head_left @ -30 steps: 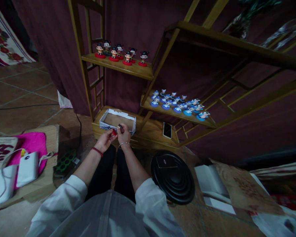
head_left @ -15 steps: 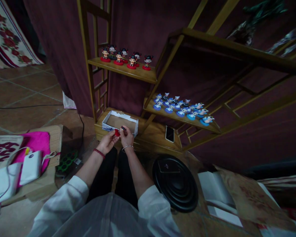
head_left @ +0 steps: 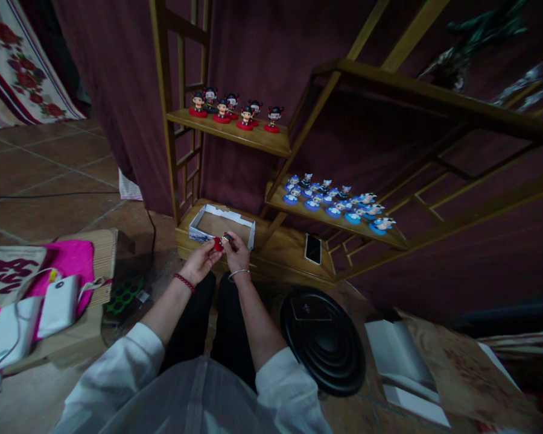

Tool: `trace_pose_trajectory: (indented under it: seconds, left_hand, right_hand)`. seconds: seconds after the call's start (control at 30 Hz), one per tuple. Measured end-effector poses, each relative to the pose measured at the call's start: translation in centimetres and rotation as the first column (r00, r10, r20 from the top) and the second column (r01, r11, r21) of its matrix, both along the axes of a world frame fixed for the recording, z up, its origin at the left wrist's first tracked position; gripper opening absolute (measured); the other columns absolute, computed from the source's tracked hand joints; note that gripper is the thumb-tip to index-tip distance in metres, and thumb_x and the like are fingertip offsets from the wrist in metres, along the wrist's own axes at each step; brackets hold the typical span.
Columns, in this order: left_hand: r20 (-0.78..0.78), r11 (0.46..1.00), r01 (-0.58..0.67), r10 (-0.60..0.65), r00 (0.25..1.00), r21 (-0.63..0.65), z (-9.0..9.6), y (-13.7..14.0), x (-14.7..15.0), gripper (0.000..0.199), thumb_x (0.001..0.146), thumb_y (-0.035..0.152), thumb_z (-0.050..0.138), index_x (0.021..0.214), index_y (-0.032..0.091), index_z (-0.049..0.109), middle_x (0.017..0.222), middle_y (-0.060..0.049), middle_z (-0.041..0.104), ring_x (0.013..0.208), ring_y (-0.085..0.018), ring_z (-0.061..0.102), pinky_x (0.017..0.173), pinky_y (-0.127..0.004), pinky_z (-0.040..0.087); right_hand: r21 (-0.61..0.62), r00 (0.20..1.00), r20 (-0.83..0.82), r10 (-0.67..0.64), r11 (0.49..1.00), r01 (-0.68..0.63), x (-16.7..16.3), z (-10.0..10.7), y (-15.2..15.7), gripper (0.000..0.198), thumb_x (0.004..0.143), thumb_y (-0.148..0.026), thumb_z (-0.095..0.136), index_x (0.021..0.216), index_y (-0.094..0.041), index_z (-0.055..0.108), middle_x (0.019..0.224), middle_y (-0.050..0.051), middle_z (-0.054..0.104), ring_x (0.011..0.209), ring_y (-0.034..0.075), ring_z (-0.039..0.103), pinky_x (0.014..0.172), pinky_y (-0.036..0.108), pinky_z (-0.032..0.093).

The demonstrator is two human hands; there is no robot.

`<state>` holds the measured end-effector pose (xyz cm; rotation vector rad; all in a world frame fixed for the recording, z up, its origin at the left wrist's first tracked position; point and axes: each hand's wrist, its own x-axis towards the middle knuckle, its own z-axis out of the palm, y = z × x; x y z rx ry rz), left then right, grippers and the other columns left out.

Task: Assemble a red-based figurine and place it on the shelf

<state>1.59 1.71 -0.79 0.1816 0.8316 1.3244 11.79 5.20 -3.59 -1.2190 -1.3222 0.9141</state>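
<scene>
A small figurine (head_left: 227,238) with a dark-haired head and a red round base (head_left: 218,244) is between my two hands, lying on its side. My left hand (head_left: 200,261) pinches the red base. My right hand (head_left: 238,253) has its fingers closed round the head end. Just beyond my hands, an open white cardboard box (head_left: 199,228) rests on the low wooden shelf. Similar red-based figurines (head_left: 245,119) stand on the upper left shelf (head_left: 235,138). Whether base and body are joined, I cannot make out.
Several blue-based figurines (head_left: 314,202) stand on the middle shelf. A phone (head_left: 314,248) lies on the low shelf. To the right are a round black stool (head_left: 328,343) and white packaging (head_left: 400,349). On the left, a cardboard box (head_left: 104,265) carries a pink cloth (head_left: 85,256) and a white device (head_left: 58,304).
Both hands keep hold of the figurine and its base, with only a slight shift at the fingers. The whole view has moved a little.
</scene>
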Motion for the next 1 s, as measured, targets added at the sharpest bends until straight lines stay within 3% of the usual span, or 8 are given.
trace_pose_trajectory:
  seconds: [0.43, 0.7, 1.0]
  left_hand:
    - [-0.001, 1.000, 0.011, -0.011, 1.000, 0.017, 1.1, -0.5, -0.1, 0.009, 0.082, 0.016, 0.052, 0.075, 0.013, 0.058, 0.065, -0.002, 0.062, 0.059, -0.008, 0.060, 0.055, -0.016, 0.047]
    - [-0.003, 0.999, 0.015, -0.015, 1.000, 0.029, 0.8, -0.6, -0.3, 0.012, 0.084, 0.016, 0.048, 0.080, 0.013, 0.059, 0.065, -0.003, 0.063, 0.060, -0.010, 0.061, 0.055, -0.018, 0.047]
    - [0.008, 0.999, 0.032, -0.032, 0.999, 0.033, 0.7, -0.6, -0.3, 0.010, 0.083, 0.018, 0.052, 0.082, 0.013, 0.060, 0.067, -0.004, 0.064, 0.060, -0.010, 0.061, 0.058, -0.018, 0.048]
  right_hand:
    - [-0.007, 0.989, -0.132, 0.065, 0.998, -0.067, -0.2, 0.9, -0.3, 0.031, 0.071, -0.031, 0.058, 0.099, -0.019, 0.058, 0.089, 0.002, 0.067, 0.068, 0.013, 0.063, 0.054, 0.022, 0.053]
    - [0.015, 0.989, -0.137, 0.058, 0.998, -0.056, -0.1, 1.1, -0.4, 0.030, 0.070, -0.031, 0.060, 0.096, -0.018, 0.058, 0.091, 0.004, 0.067, 0.080, 0.014, 0.063, 0.071, 0.027, 0.054]
    - [0.023, 0.987, -0.142, 0.074, 0.997, -0.072, 0.1, 1.0, -0.2, 0.030, 0.069, -0.030, 0.061, 0.097, -0.018, 0.059, 0.091, 0.003, 0.067, 0.080, 0.014, 0.063, 0.078, 0.031, 0.052]
